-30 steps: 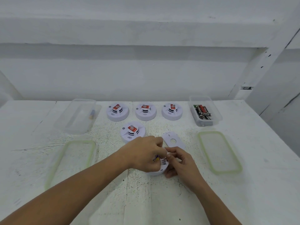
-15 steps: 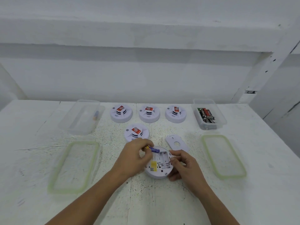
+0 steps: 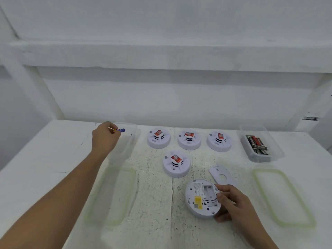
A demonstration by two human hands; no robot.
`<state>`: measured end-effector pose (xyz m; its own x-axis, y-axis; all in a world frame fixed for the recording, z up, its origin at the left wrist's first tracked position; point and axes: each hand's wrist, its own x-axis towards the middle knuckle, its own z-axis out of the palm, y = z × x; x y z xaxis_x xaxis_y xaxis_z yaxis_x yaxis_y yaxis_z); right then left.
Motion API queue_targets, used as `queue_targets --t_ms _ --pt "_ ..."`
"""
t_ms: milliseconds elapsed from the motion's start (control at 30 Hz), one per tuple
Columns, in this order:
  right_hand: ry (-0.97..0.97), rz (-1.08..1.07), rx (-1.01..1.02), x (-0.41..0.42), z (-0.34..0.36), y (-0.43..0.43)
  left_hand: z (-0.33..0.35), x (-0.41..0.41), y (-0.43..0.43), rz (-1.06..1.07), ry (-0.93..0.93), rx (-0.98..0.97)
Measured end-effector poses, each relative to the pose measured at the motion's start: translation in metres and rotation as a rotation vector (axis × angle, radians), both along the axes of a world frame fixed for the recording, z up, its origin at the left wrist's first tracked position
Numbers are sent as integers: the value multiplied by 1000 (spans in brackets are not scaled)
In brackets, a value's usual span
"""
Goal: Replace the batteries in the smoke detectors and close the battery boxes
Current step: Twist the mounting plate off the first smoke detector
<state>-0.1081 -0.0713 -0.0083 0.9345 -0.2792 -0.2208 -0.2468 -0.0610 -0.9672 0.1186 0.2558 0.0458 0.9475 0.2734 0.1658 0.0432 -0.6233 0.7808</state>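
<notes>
With the left hand [image 3: 105, 139] pinching a battery [image 3: 120, 130] over the empty box [image 3: 125, 141], the right hand [image 3: 231, 202] grips the open detector [image 3: 201, 198], its bay empty; four detectors wait untouched.

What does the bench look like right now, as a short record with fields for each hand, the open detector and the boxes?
left hand: holds a blue battery over the clear box at far left
right hand: grips the open detector at its right edge
open detector: face down, battery bay empty
cover plate: on the table, just behind it
other detectors: four, face up
right box: holds batteries
</notes>
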Motion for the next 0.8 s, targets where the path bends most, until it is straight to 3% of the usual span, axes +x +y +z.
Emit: queue_targets --t_ms 267,800 --pt "12 -30 -10 1 3 4 -14 34 -9 -81 212 132" --pt "20 -29 -44 4 -1 2 -16 46 -11 -152 355 161"
